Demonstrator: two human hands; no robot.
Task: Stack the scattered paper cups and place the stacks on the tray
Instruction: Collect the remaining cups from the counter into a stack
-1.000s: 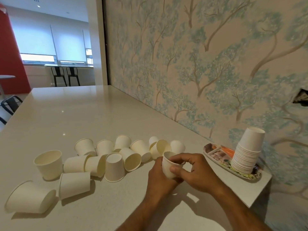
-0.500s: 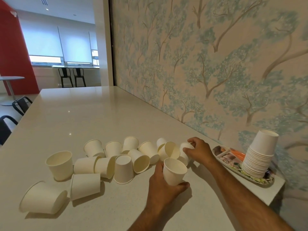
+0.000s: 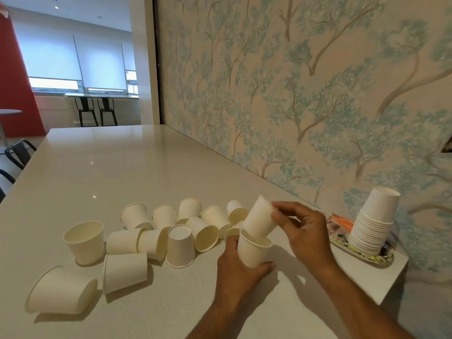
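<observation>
My left hand (image 3: 238,267) grips an upright white paper cup (image 3: 252,252) just above the table. My right hand (image 3: 304,231) holds a second paper cup (image 3: 259,220) by its base, tilted, its rim touching the mouth of the first cup. Several more white cups (image 3: 156,231) lie scattered on the table to the left, some on their sides, one upside down (image 3: 180,245), one larger cup upright (image 3: 85,242). A tall upside-down stack of cups (image 3: 374,226) stands on a patterned oval tray (image 3: 342,244) at the right, near the table corner.
The white table (image 3: 110,172) runs along a wallpapered wall (image 3: 293,94) on the right. Its right edge and corner lie just past the tray. Black chairs (image 3: 17,152) stand at the far left; two stools (image 3: 95,113) stand under a far window counter.
My right hand picked a cup out of the scattered group and brought it back over the cup in my left hand. My left hand stayed shut on its cup.
</observation>
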